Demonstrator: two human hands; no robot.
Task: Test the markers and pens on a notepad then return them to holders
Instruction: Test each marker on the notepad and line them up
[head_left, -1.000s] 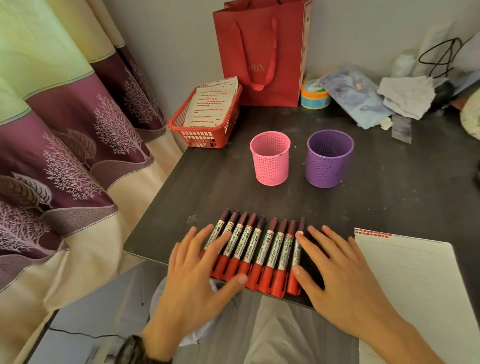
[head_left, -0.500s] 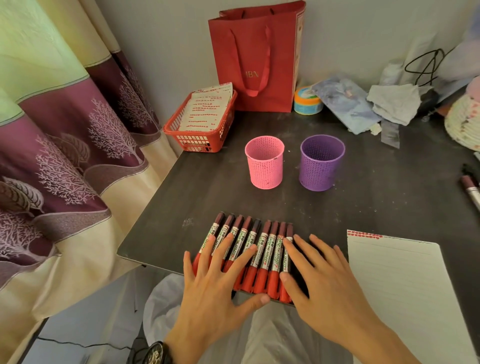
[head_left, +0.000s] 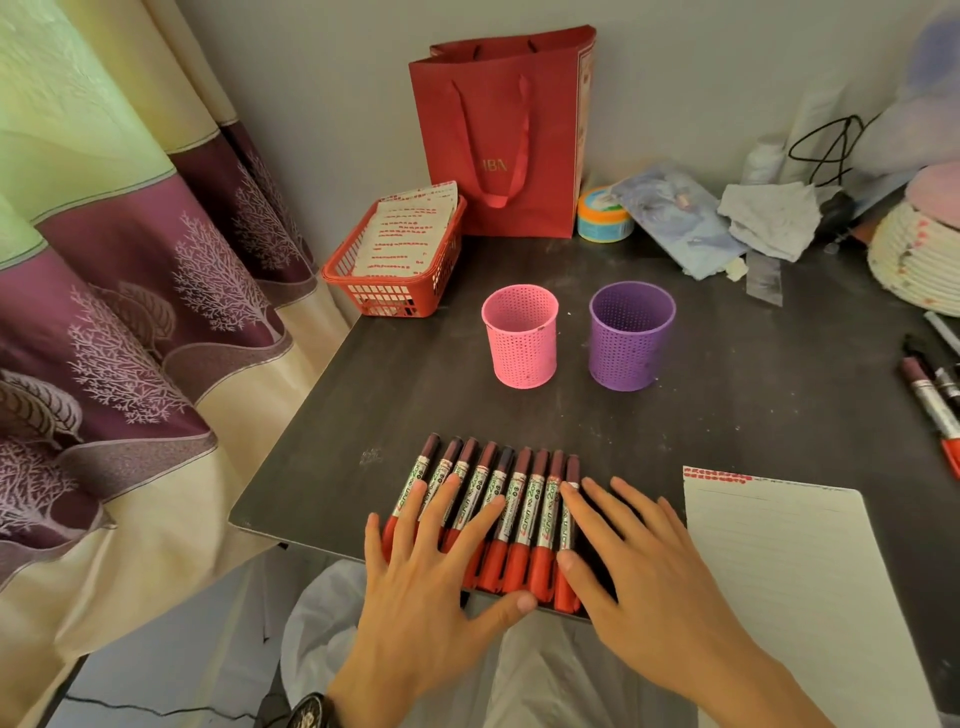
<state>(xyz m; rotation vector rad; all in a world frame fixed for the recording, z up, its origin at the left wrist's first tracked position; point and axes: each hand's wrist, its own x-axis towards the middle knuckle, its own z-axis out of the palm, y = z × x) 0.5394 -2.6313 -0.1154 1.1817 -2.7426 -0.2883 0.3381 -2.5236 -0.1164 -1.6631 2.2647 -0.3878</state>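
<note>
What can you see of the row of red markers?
The markers are nine, red-bodied with dark maroon caps and silvery printed labels, plastic-looking. They lie flat, side by side, caps pointing away, at the near edge of the table, left of the notepad. The left hand rests flat across the left ones; the right hand touches the rightmost.

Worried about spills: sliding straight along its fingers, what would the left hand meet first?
Beyond the red markers under it, the left hand likely meets the pink perforated plastic holder first.
</note>
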